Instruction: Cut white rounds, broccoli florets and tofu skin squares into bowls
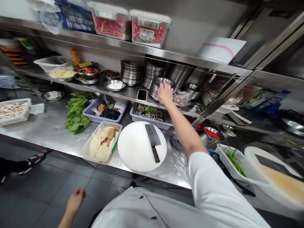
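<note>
My right hand (165, 93) reaches up to the lower shelf, over a stack of round metal bowls (155, 91). Its fingers stretch apart over the near rim of the top bowl; whether they touch it I cannot tell. Low over the floor, my left hand (76, 199) hangs with curled fingers and nothing visible in it. A cleaver (153, 135) with a dark handle lies flat on the round white cutting board (133, 148) in front of me. Just left of the board is a plastic tub (86, 151) of pale sliced pieces.
A phone (142, 95) lies at the shelf edge. Behind the board stand blue-grey trays (102, 118) of cut vegetables, beside leafy greens (77, 114). The upper shelf (185, 54) overhangs the bowls. A slanted metal post (219, 98) stands right of my arm. Another person's foot (33, 161) shows at left.
</note>
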### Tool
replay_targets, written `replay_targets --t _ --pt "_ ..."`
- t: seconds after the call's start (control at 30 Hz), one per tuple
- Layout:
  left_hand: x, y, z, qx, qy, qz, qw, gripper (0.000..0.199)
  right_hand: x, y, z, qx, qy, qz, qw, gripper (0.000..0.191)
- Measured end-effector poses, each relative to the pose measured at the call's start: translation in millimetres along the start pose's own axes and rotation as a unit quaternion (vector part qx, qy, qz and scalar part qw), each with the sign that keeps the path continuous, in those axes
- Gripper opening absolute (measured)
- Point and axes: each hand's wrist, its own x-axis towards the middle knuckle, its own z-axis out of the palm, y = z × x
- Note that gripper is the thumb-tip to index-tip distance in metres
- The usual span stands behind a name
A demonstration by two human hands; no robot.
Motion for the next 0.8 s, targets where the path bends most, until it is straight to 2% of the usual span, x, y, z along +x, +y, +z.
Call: replay_targets --t 0.07,0.13,0.17,0.23,0.3,0.37,0.43,0.5,0.6,0.7,0.8 --pt "8 29 18.9 -0.050 -0.049 -0.014 0.997 0.039 59 24 -10 -0.048 -0.130 -0.039 0.990 0.049" --pt "10 60 39.2 -0.088 -0.082 0.041 0.992 0.046 94 37 -12 -0.070 -0.214 -0.091 0.970 0.042" --pt "9 73 48.9 -0.090 -0.088 0.077 0.989 0.048 105 41 -13 -0.083 -0.227 -0.115 0.964 0.040" --pt "4 93 65.3 -0.072 -0.100 0.131 0.984 0.044 115 43 -16 -0.112 -0.210 -0.134 0.962 0.039" --pt "-2 105 76.6 -0.048 -0.109 0.167 0.979 0.034 113 42 -25 -0.118 -0.179 -0.122 0.969 0.040" --pt "-6 113 82.3 -0.030 -0.119 0.183 0.975 0.027 100 38 -37 -0.100 -0.154 -0.139 0.973 0.040" --pt "-5 119 83.0 -0.029 -0.131 0.186 0.973 0.025 73 32 -48 -0.077 -0.118 -0.192 0.971 0.031" --pt "2 127 79.5 -0.045 -0.144 0.181 0.972 0.023 32 24 -51 -0.048 -0.083 -0.242 0.965 0.021" --pt "27 145 68.1 -0.099 -0.165 0.165 0.967 0.020 -51 9 -33 0.084 -0.059 -0.324 0.941 0.022" --pt "71 176 47.0 -0.163 -0.183 0.146 0.958 0.021 -141 -19 17 0.186 -0.133 -0.340 0.912 0.030" --pt "139 230 9.7 -0.204 -0.178 0.134 0.953 0.021 -221 -61 90 0.175 -0.256 -0.266 0.913 0.036"
